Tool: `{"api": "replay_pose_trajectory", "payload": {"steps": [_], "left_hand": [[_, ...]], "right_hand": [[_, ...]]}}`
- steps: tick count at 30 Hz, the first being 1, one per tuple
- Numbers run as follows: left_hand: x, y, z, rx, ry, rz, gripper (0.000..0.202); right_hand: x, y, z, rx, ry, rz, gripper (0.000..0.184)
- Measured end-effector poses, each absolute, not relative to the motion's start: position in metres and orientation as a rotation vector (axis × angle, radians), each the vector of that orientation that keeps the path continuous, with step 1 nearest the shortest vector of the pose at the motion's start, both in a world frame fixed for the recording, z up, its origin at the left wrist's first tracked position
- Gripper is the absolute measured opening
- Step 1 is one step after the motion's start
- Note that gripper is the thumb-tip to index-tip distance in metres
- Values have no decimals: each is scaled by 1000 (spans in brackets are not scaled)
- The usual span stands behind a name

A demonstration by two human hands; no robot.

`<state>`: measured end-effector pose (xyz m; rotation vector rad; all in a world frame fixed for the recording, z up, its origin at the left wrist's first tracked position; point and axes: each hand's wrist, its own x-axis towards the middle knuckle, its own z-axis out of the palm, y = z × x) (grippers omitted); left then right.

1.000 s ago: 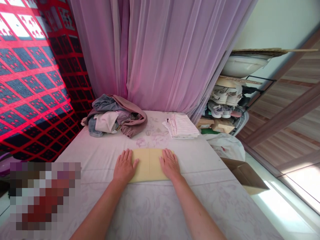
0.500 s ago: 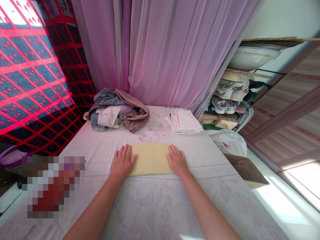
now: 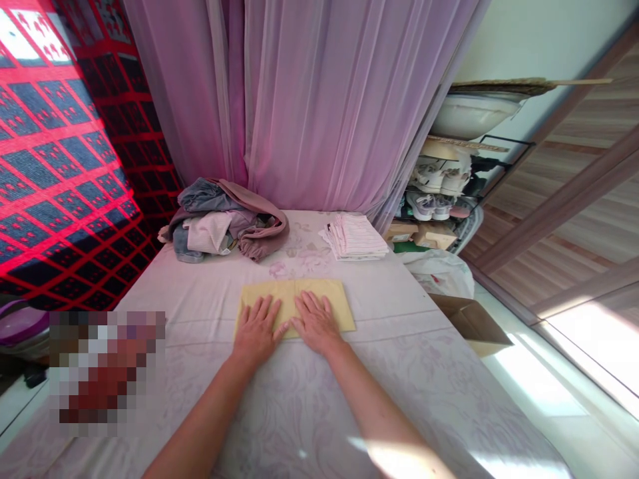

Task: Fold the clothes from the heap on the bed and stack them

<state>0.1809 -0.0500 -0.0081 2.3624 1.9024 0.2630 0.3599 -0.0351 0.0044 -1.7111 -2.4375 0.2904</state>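
A pale yellow folded cloth (image 3: 324,293) lies flat as a wide rectangle on the bed-like surface in front of me. My left hand (image 3: 257,329) rests palm down on its left half, fingers spread. Just right of the cloth's middle, my right hand (image 3: 317,319) also presses flat with fingers stretched out. The two thumbs nearly meet near the cloth's front edge. Part of that front edge is hidden under my hands.
A loose heap of clothes (image 3: 224,223) sits at the back left. At the back right is a folded stack of striped pink cloth (image 3: 357,236). An open cardboard box (image 3: 472,322) and a shoe rack (image 3: 439,193) stand beyond the right edge. Purple curtains (image 3: 319,100) hang behind.
Both hands have moved inward from the cloth's left and right ends onto its middle part. The cloth now sits slightly askew. The camera view has shifted a little.
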Motion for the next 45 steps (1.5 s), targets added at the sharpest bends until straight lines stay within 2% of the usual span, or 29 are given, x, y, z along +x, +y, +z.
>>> {"api": "replay_pose_trajectory", "payload": {"steps": [6, 8, 10, 13, 18, 22, 25, 30, 36, 39, 45], "left_hand": [[134, -49, -12, 2485, 1662, 349, 73], [126, -49, -6, 2501, 1593, 432, 66], [125, -51, 4, 2532, 1504, 416, 49], [132, -53, 16, 2576, 1423, 215, 30], [136, -58, 23, 2578, 1507, 88, 38], [125, -58, 32, 2515, 1629, 121, 36], [118, -51, 41, 2341, 1822, 309, 26], [118, -27, 64, 1954, 1959, 835, 20], [130, 0, 97, 1703, 1691, 1370, 35], [132, 12, 85, 1600, 1686, 1308, 37], [119, 20, 22, 1685, 2064, 817, 48]], "right_hand": [[440, -37, 5, -1704, -2543, 455, 75], [454, -40, 5, -1727, -2536, 491, 79], [459, -42, 5, -1733, -2525, 493, 80], [455, -47, 6, -1714, -2510, 380, 72], [441, -58, 10, -1552, -2537, 90, 43], [441, -60, 9, -1587, -2496, 59, 46], [449, -55, 10, -1665, -2397, 80, 48], [463, -38, 33, -1793, -2039, 157, 36], [468, -9, 83, -1752, -1597, 297, 38], [464, 8, 81, -1788, -1554, 349, 41], [440, 17, 47, -2065, -1637, 359, 45]]}}
